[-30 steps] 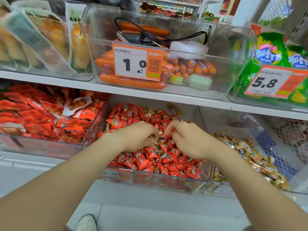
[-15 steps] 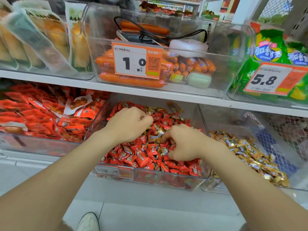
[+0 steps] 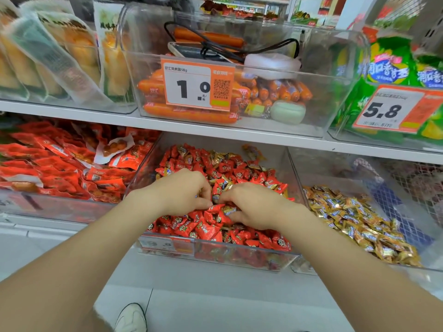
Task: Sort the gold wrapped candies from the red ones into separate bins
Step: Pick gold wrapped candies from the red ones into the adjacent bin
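- Single view, worn on the person's head, facing forward and down at store shelves (image 3: 215, 137).
- Close in: the candy bin (image 3: 215, 256) fills mid-frame, and the forearms (image 3: 72, 271) enter from the lower corners.
- A shoe (image 3: 130, 318) shows at the bottom edge.
- The wide lens bows the frame edges.

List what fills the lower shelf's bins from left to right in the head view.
From the left: red snack packets → red wrapped candies, with a few gold ones mixed in → gold wrapped candies.
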### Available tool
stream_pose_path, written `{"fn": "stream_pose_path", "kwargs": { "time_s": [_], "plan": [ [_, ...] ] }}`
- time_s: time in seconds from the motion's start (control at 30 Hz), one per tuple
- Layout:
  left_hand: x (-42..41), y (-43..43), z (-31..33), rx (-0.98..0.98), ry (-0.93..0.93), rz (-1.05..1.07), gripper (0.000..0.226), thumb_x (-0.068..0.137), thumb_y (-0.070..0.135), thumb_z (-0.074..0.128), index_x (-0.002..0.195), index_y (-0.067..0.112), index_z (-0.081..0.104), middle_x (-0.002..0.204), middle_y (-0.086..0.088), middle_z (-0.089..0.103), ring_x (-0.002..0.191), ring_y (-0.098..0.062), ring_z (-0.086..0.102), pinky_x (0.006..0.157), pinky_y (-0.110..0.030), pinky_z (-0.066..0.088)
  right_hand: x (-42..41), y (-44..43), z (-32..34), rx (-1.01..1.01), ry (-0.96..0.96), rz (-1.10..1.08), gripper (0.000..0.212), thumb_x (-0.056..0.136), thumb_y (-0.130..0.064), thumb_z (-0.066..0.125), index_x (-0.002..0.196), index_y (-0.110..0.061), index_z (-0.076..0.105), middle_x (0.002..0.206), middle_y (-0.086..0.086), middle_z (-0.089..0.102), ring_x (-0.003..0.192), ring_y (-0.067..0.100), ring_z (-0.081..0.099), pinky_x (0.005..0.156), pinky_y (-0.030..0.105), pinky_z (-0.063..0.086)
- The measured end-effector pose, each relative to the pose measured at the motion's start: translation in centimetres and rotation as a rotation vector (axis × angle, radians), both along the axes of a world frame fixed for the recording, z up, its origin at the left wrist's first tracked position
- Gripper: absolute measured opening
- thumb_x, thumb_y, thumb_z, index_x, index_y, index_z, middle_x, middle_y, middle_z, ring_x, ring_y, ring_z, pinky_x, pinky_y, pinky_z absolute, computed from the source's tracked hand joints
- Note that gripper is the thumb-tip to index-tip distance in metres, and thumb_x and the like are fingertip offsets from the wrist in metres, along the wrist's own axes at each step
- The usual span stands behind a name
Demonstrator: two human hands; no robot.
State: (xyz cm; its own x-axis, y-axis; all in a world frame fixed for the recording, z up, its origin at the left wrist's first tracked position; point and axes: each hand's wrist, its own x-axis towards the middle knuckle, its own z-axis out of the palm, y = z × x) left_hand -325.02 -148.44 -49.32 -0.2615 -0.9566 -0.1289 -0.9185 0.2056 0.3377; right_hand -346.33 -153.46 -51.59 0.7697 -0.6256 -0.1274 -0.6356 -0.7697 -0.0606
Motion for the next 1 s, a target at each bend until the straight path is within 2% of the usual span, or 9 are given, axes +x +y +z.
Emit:
{"fn": "stream_pose_path", "kwargs": {
  "time_s": [0.13, 0.23, 0.3, 0.43, 0.6, 0.7, 0.8, 0.93, 1.0],
  "plan": [
    [-0.4, -0.2, -0.2, 0.057, -0.198, -0.029, 0.02, 0.097, 0.043, 0.07, 0.113, 0.031, 0.072, 0.103, 0.006, 0.07, 0.1, -0.021, 0.064, 0.087, -0.042, 0.057, -0.5, -0.3, 0.2, 0.029, -0.073, -0.024, 0.008, 0.104, -0.033, 0.057, 0.108, -0.029, 0.063, 0.087, -0.002, 0.064, 0.086, 0.026, 0.061, 0.072, 0.039, 0.048],
    [-0.8, -0.5, -0.5, 0.107, -0.278, -0.059, 0.026, 0.096, 0.037, 0.072, 0.115, 0.021, 0.064, 0.099, -0.002, 0.068, 0.101, -0.028, 0.063, 0.077, -0.04, 0.053, -1.2, -0.3, 0.8, 0.118, -0.224, -0.083, 0.022, 0.108, -0.04, 0.055, 0.1, -0.02, 0.059, 0.074, -0.01, 0.064, 0.069, 0.004, 0.056, 0.066, 0.037, 0.043],
    [-1.0, -0.7, -0.4, 0.11, -0.255, -0.066, 0.025, 0.096, 0.033, 0.073, 0.118, 0.025, 0.064, 0.094, -0.001, 0.064, 0.1, -0.028, 0.061, 0.073, -0.038, 0.049, -1.7, -0.1, 1.4, 0.113, -0.278, -0.132, 0.027, 0.109, -0.045, 0.049, 0.097, -0.021, 0.051, 0.071, -0.004, 0.063, 0.066, 0.007, 0.054, 0.063, 0.038, 0.038],
    [-1.2, -0.9, -0.2, 0.033, -0.163, -0.124, 0.01, 0.094, 0.03, 0.07, 0.091, 0.027, 0.061, 0.081, 0.009, 0.057, 0.082, -0.015, 0.056, 0.074, -0.04, 0.054, -2.3, 0.6, 2.8, 0.149, -0.338, -0.231, 0.03, 0.107, -0.037, 0.047, 0.079, -0.03, 0.039, 0.06, 0.002, 0.053, 0.052, 0.016, 0.044, 0.054, 0.037, 0.033],
    [-0.4, -0.3, 0.1, 0.05, -0.062, -0.102, 0.028, 0.106, 0.045, 0.053, 0.097, 0.018, 0.057, 0.085, -0.006, 0.066, 0.076, -0.024, 0.062, 0.072, -0.046, 0.053, -2.3, 0.9, 4.2, 0.206, -0.559, -0.386, 0.034, 0.093, -0.028, 0.051, 0.063, -0.017, 0.041, 0.052, -0.007, 0.037, 0.048, 0.011, 0.028, 0.045, 0.023, 0.027],
    [0.6, 0.2, 0.6, 0.028, 0.096, -0.056, 0.028, 0.107, 0.052, 0.047, 0.095, 0.027, 0.052, 0.082, 0.002, 0.064, 0.066, -0.016, 0.056, 0.061, -0.035, 0.046, -2.2, 1.0, 4.1, 0.261, -0.662, -0.458, 0.037, 0.094, -0.033, 0.048, 0.065, -0.011, 0.041, 0.052, 0.0, 0.042, 0.048, 0.018, 0.035, 0.051, 0.028, 0.035],
    [1.4, 0.6, 0.6, 0.012, 0.218, -0.009, 0.03, 0.105, 0.055, 0.046, 0.091, 0.028, 0.048, 0.07, 0.001, 0.056, 0.057, -0.015, 0.046, 0.058, -0.038, 0.042, -2.2, 1.2, 4.1, 0.379, -0.692, -0.482, 0.05, 0.108, -0.043, 0.049, 0.082, -0.001, 0.056, 0.054, 0.008, 0.064, 0.046, 0.024, 0.063, 0.046, 0.025, 0.046],
    [2.0, 0.6, 0.6, 0.023, 0.325, 0.045, 0.021, 0.107, 0.047, 0.05, 0.099, 0.028, 0.05, 0.068, -0.005, 0.064, 0.054, -0.014, 0.054, 0.054, -0.037, 0.05, -1.9, 1.9, 4.4, 0.623, -0.759, -0.51, 0.038, 0.107, -0.042, 0.057, 0.1, -0.005, 0.055, 0.072, 0.018, 0.076, 0.066, 0.033, 0.078, 0.056, 0.037, 0.062],
    [2.2, 0.5, 0.6, 0.006, 0.338, 0.046, 0.016, 0.107, 0.045, 0.05, 0.103, 0.03, 0.053, 0.067, -0.005, 0.06, 0.053, -0.013, 0.051, 0.053, -0.039, 0.048, -1.6, 2.0, 4.2, 0.649, -0.767, -0.539, 0.031, 0.108, -0.035, 0.06, 0.106, -0.005, 0.054, 0.076, 0.02, 0.077, 0.064, 0.027, 0.077, 0.058, 0.032, 0.06]
  ]
}}
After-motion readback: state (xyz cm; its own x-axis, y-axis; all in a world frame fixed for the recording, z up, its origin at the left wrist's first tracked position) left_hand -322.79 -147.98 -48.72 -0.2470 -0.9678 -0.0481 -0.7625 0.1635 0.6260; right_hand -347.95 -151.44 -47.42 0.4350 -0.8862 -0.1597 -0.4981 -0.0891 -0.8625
